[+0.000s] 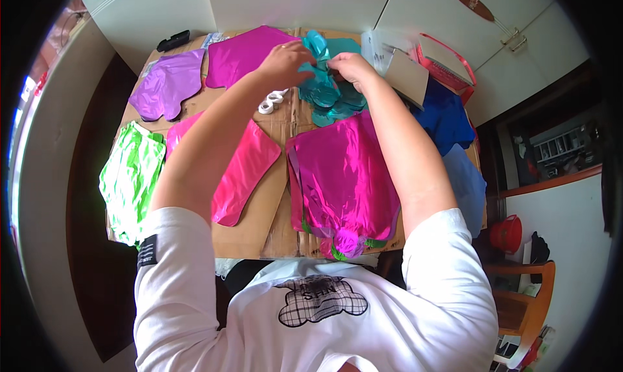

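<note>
Teal foil balloons (324, 93), flat and shiny, lie in a loose heap at the far middle of the table. My right hand (352, 69) pinches a crumpled bit of this foil between thumb and fingertips. Across from it, my left hand (285, 64) has its fingers curled around the heap's left side; its grip is partly hidden. A twisted teal strip (315, 44) stands up between both hands. Just below my left wrist are small white rolls of ribbon or tape (271, 101). A flat magenta foil sheet (250, 51) extends behind my left forearm.
Cardboard (259, 232) covers the table. Around it lie purple foil (167, 86), green foil (133, 177), pink-red foil (243, 177), a magenta stack (344, 171) and blue foil (444, 116). A red basket (448, 73) and a black object (173, 41) sit at the back, before white cabinets.
</note>
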Motion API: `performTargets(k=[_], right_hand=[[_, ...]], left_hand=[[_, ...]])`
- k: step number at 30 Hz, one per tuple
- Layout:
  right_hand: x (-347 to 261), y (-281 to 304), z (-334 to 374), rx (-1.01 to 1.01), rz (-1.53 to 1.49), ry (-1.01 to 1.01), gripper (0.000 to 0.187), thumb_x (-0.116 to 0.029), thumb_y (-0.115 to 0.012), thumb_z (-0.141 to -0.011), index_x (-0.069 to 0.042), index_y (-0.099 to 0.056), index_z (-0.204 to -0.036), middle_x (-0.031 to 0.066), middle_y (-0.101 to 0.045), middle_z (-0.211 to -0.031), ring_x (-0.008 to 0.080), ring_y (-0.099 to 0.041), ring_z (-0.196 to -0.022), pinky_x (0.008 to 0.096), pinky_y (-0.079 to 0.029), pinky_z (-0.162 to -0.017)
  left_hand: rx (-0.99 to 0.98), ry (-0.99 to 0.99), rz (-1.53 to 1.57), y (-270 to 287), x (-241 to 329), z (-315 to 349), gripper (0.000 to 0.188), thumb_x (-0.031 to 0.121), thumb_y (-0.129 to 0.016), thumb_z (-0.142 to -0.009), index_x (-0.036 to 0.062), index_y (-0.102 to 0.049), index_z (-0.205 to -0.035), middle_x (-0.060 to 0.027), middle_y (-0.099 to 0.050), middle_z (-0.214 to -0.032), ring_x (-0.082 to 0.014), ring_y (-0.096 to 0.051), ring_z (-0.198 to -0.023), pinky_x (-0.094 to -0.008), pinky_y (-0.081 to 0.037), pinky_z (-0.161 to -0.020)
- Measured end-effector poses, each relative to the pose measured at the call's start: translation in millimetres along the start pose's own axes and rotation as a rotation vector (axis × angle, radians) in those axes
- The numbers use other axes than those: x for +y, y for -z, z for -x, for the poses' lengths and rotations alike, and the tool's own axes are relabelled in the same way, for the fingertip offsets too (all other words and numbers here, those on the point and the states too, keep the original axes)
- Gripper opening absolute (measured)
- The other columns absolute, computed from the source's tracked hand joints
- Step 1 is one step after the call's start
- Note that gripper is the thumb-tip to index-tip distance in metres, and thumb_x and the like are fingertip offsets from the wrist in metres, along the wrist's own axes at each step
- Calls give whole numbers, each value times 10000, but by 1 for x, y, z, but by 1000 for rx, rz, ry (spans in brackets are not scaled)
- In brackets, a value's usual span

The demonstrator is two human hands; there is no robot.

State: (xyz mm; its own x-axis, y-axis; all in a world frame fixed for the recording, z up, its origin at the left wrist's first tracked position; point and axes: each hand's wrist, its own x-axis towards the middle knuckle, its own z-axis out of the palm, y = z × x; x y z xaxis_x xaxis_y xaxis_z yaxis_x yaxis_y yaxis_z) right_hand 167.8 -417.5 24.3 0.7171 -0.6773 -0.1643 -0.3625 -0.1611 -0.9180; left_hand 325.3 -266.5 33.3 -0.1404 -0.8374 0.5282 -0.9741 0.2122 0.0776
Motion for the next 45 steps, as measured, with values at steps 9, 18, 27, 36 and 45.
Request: performTargets(k=[9, 18, 27, 36, 45], right_hand=[[-38, 169, 35, 114, -929, 313, 210, -185, -492, -929, -56, -571, -1074, 88, -636, -923, 226, -645, -830, 416, -560, -735], [-74, 116, 221, -153, -354, 425, 286, -209, -501, -949, 7, -616, -1098, 108, -683, -969, 149, -662, -897, 303, -550, -778], [7, -27, 280, -280, 520, 505, 172, -193, -704, -784, -36, -634, -783, 96, -573, -758, 258, -588, -714, 366, -468, -641], [15, -26, 289, -303, 522, 681, 230, -273, -718, -764, -60, -646, -717, 99, -626, -776, 299, -625, -748, 413, -488, -709], [47, 109, 292, 105, 274, 322, 120, -120, -685, -856, -7, -657, -829, -18, -610, -759, 55, -547, -701, 243, -458, -630]], left_hand=[[-403, 308, 11, -3, 14, -8, 373, 422, -644, -820, 170, -594, -1091, -58, -575, -1139, -260, -541, -1154, -541, -189, -1135], [-395, 345, -36, -5, 18, -12, 355, 434, -667, -800, 171, -627, -1036, -62, -615, -1118, -263, -540, -1168, -556, -180, -1133], [-13, 344, 218, 43, 77, 14, 196, 190, -665, -844, 50, -666, -982, -133, -626, -1033, -295, -607, -985, -398, -471, -886], [-332, -109, 538, 57, 179, 71, 229, 113, -692, -761, 38, -661, -976, -126, -625, -1005, -334, -603, -929, -415, -501, -816], [-276, -121, 351, 58, 177, 78, 256, 132, -702, -763, 62, -670, -1007, -99, -605, -1005, -297, -569, -1003, -397, -462, -875]])
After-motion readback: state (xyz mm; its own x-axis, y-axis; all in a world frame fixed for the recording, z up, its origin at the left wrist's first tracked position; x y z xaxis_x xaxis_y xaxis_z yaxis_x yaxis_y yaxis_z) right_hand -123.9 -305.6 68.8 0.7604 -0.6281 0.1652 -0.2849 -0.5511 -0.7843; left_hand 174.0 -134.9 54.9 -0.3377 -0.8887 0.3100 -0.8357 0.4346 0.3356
